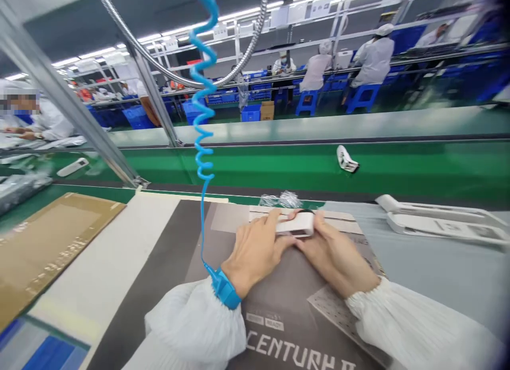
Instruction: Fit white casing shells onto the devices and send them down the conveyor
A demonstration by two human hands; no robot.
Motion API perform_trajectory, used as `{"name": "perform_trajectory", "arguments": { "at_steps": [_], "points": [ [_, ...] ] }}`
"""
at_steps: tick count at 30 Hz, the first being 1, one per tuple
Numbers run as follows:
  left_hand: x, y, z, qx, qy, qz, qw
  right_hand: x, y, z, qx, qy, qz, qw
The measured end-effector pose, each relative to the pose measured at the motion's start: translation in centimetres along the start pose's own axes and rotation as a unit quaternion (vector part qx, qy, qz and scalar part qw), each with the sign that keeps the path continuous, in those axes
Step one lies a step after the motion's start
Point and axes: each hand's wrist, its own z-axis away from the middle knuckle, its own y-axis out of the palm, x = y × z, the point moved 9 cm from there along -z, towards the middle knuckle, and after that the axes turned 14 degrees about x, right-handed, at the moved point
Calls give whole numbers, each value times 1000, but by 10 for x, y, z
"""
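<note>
A small white plastic housing (299, 224) with a dark rounded piece along its top edge is held between both hands over a printed grey cardboard sheet (279, 301). My left hand (255, 248) is closed on its left end, with a blue wrist strap (226, 290) around that wrist. Gripping the right end, my right hand (338, 256) has its thumb near the top and its fingers underneath. Part of the housing is hidden by the fingers. Beyond the hands lies crumpled clear plastic film (281, 199).
A blue coiled cord (203, 110) hangs down to the wrist strap. White plastic frames (442, 224) lie at right. On the green conveyor belt (258, 165) sit a bent white part (346, 159) and a long white part (73, 167). Brown cardboard (51, 242) lies left. Several people work beyond.
</note>
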Motion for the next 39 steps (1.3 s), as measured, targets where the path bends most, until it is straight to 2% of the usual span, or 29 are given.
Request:
{"name": "perform_trajectory", "arguments": {
  "at_steps": [2, 4, 7, 10, 12, 15, 18, 20, 22, 24, 26, 28, 30, 32, 34, 36, 39],
  "points": [
    [30, -13, -5, 40, -62, 9, 997, 4, -14, -1, -50, -10, 38, 998],
    [56, -38, -15, 36, -97, 22, 994, 3, -22, -2, -75, 2, 69, 995],
    [91, -87, -44, -18, -154, 5, 988, 1, -24, -2, -75, 17, 110, 991],
    [120, -123, -76, -72, -206, -13, 976, 0, -24, -1, -82, 21, 111, 990],
    [138, -136, -90, -93, -243, -26, 965, 0, -26, -1, -84, 20, 98, 991],
    [151, -140, -92, -125, -277, -41, 952, -1, -27, -2, -81, 18, 84, 993],
    [135, -131, -77, -173, -259, -43, 949, -2, -26, -5, -74, 10, 74, 994],
    [112, -114, -61, -195, -222, -31, 955, -5, -26, -6, -64, 8, 86, 994],
    [83, -89, -42, -203, -170, -13, 964, -6, -27, -5, -59, 3, 143, 988],
    [55, -64, -23, -217, -111, 25, 970, -3, -27, -5, -39, -5, 233, 972],
    [41, -38, -10, -195, -117, 34, 973, 4, -23, -10, 17, -3, 324, 946],
    [34, -17, -7, -151, -135, 8, 979, 20, -22, -21, 60, 7, 417, 907],
    [30, -6, -9, -114, -140, -32, 983, 52, -34, -41, 22, 7, 538, 842],
    [29, -3, -11, -95, -137, -60, 984, 93, -53, -67, -78, 0, 651, 755],
    [30, -2, -11, -80, -135, -68, 985, 126, -73, -93, -160, -7, 690, 706],
    [30, -1, -11, -70, -126, -71, 987, 144, -92, -117, -219, -10, 699, 681],
    [26, 2, -10, -65, -101, -62, 991, 145, -112, -140, -251, 1, 699, 669]
  ]
}}
